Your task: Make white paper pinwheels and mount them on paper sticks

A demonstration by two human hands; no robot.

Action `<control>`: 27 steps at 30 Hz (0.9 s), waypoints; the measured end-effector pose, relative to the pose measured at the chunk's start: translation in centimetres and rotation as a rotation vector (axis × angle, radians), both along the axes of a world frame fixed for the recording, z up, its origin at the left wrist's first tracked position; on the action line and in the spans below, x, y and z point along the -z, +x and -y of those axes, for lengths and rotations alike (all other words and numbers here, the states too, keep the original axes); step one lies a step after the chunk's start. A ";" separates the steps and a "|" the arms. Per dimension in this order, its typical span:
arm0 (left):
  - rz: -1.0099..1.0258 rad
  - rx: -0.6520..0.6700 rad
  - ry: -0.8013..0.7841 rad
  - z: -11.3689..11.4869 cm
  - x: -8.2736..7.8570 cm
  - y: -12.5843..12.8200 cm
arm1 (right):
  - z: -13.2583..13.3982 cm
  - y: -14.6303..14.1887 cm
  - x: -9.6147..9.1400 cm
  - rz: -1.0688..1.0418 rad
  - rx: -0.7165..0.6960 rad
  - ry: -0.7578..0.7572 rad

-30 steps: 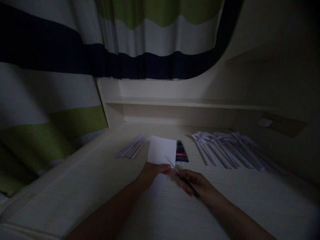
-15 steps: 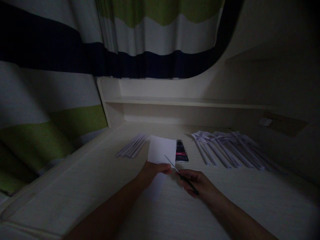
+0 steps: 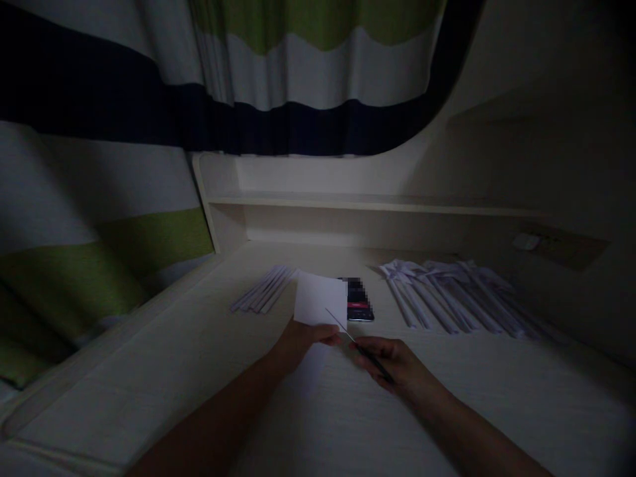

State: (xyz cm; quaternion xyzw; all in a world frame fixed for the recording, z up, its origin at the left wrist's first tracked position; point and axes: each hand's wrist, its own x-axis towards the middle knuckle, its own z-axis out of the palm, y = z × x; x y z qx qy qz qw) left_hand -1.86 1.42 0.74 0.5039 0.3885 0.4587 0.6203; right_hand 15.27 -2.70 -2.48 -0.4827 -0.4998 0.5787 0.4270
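My left hand [image 3: 303, 341] is closed on the lower edge of a white sheet of paper [image 3: 318, 298], its thumb lying near the bottom right corner. In my right hand [image 3: 390, 361] I grip a thin-bladed cutting tool [image 3: 370, 360] with a dark handle. Its narrow metal blade points up and left, with the tip over the paper. Whether the tool is scissors or a knife I cannot tell in this dim light. Just behind the paper's right edge lies a phone [image 3: 360, 308], partly covered by the sheet.
Several thin rolled paper sticks [image 3: 263, 289] lie to the left. At the right is a row of paper rolls with folded tops [image 3: 447, 298]. A shelf [image 3: 348, 200] runs along the back of the pale desk [image 3: 348, 424]. A striped curtain [image 3: 318, 73] hangs behind and at the left.
The paper has shifted slightly left, so more of the phone shows. Both hands keep nearly the same place and hold the same things.
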 end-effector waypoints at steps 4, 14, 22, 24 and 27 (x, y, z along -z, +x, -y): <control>0.079 -0.023 -0.027 -0.1 0.2 0.2 | 0.1 -0.1 -0.2 -0.006 0.019 0.025; 0.257 -0.239 -0.078 -1.2 0.1 -0.3 | -0.4 -0.7 0.8 -0.037 -0.054 0.051; 0.140 -0.067 -0.007 -0.7 -0.3 -0.4 | -0.7 1.1 -1.8 -0.248 0.330 0.153; 0.005 0.124 -0.013 -0.4 -0.3 -0.4 | -0.4 1.3 -2.8 -0.326 0.328 0.174; -0.166 0.345 0.015 0.1 -0.3 -0.5 | 0.1 1.5 -3.4 -0.349 0.252 0.108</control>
